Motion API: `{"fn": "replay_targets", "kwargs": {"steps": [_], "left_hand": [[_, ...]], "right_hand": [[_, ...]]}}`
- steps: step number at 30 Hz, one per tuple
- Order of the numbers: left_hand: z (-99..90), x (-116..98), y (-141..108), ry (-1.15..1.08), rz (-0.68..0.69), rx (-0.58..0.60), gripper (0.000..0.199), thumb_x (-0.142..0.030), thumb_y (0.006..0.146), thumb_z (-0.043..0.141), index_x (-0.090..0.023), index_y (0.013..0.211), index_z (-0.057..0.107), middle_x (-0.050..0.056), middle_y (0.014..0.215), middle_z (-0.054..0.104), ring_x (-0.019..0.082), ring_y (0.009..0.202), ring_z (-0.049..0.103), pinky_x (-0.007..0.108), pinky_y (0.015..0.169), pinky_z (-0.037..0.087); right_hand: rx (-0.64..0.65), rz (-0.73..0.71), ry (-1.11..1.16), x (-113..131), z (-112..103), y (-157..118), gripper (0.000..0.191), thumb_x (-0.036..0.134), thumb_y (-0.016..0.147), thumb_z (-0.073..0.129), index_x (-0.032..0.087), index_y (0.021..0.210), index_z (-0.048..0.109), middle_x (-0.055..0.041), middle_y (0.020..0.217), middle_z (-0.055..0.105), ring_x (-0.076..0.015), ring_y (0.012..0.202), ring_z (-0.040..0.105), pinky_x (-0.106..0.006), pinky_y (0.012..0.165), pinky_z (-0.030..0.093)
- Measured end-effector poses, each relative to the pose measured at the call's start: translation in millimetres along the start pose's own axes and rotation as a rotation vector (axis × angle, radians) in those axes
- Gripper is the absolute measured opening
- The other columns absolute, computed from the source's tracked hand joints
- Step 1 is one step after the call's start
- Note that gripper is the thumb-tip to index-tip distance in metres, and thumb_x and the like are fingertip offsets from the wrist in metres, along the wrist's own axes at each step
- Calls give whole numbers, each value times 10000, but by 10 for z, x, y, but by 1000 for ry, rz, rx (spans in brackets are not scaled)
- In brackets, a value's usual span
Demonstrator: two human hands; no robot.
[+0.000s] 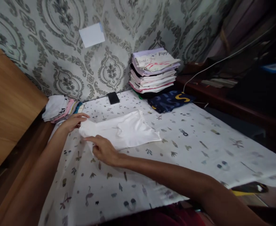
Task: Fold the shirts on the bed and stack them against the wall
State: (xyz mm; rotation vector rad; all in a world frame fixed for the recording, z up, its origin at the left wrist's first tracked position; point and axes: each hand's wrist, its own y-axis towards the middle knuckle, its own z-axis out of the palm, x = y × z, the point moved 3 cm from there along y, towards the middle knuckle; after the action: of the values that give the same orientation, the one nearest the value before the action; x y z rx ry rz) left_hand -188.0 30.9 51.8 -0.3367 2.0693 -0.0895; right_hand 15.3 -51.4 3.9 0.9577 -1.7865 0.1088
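The white garment [128, 135] lay on the patterned cloth [119, 175], narrowed to a strip and bunched at its right end. All positions below refer to this garment.

Left hand [76, 121]: located at the far corner of the garment's left end, fingers bent and grouped toward the fabric. Right hand [105, 150]: located at the near corner of the same end, index finger extended along the edge, remaining fingers curled. The garment's left end lay between the 2 hands; the rest extended rightward, beyond the right hand.

Surrounding items: a black flat rectangular object [113, 98] lay behind the garment; a tall stack of folded clothes [154, 73] stood behind and right of it, with a folded navy garment [168, 101] nearer to it. A small clothes pile [57, 108] lay behind its left end.

Visibility limits: the left thumb's contact was obscured, and the right thumb was unclear; a pinch could not be confirmed for either hand. Both arms were cut off by the frame. Items far right of the garment were too dark to identify.
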Motion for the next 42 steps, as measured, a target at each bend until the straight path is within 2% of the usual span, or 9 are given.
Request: {"fn": "replay_targets", "kwargs": {"steps": [5,8,11,16,19,22,29,35,42], "left_hand": [[312,-189,210,-246,-33,108,439,-449,501,887,-151,777,719,57,768,708,127,597,590,191,470,371],[573,-219,319,-243,-55,215,498,-528,544,873,-128,797,720,118,837,745,165,674,653,192,457,316],[796,-209,395,-130,-37,319,458,-430,528,883,-134,834,714,138,916,759,201,772,697,199,462,285],[944,-171,521,61,68,285,265,-294,532,825,-149,684,663,34,639,670,156,619,618,212,460,242],[921,-186,586,81,138,206,224,-316,577,783,-167,597,617,-33,531,547,136,584,541,221,491,284],[873,-227,606,66,205,167,241,-375,603,766,-174,673,654,-29,649,609,154,695,569,226,572,376],[981,-155,658,37,198,251,494,-631,643,682,-177,836,654,18,738,656,186,681,593,285,615,466],[1177,-108,779,163,246,298,357,-510,668,706,-183,619,574,-29,571,520,146,570,473,255,541,369],[1083,-137,707,189,306,326,350,-496,683,719,-187,814,618,-16,705,587,156,641,519,246,574,368]], "right_hand": [[-149,210,267,-172,-354,-292,374,18,748,495,191,994,718,-10,889,606,-128,723,587,-250,699,490],[-170,426,383,-318,-489,-463,276,69,768,534,185,955,701,0,786,638,-147,701,649,-262,687,511],[-163,582,479,-435,-555,-569,152,141,812,577,175,897,698,-8,704,662,-177,703,695,-286,705,542],[-167,662,571,-487,-581,-579,110,149,837,593,168,808,698,-18,670,691,-177,671,709,-290,694,567],[-154,676,568,-472,-574,-579,161,107,842,566,157,875,716,-13,656,698,-164,658,708,-283,696,572],[-122,621,471,-448,-580,-614,209,97,850,547,148,948,724,-23,692,714,-160,670,709,-284,698,571],[-97,407,165,-410,-652,-708,303,39,826,504,166,1009,710,-1,697,678,-150,622,669,-279,632,543],[-84,434,150,-435,-670,-711,272,33,845,485,149,994,681,-2,735,639,-120,575,647,-253,590,517],[-134,358,-59,-394,-907,-600,217,146,891,539,178,1021,711,-32,860,683,-136,670,629,-270,656,500]]}}
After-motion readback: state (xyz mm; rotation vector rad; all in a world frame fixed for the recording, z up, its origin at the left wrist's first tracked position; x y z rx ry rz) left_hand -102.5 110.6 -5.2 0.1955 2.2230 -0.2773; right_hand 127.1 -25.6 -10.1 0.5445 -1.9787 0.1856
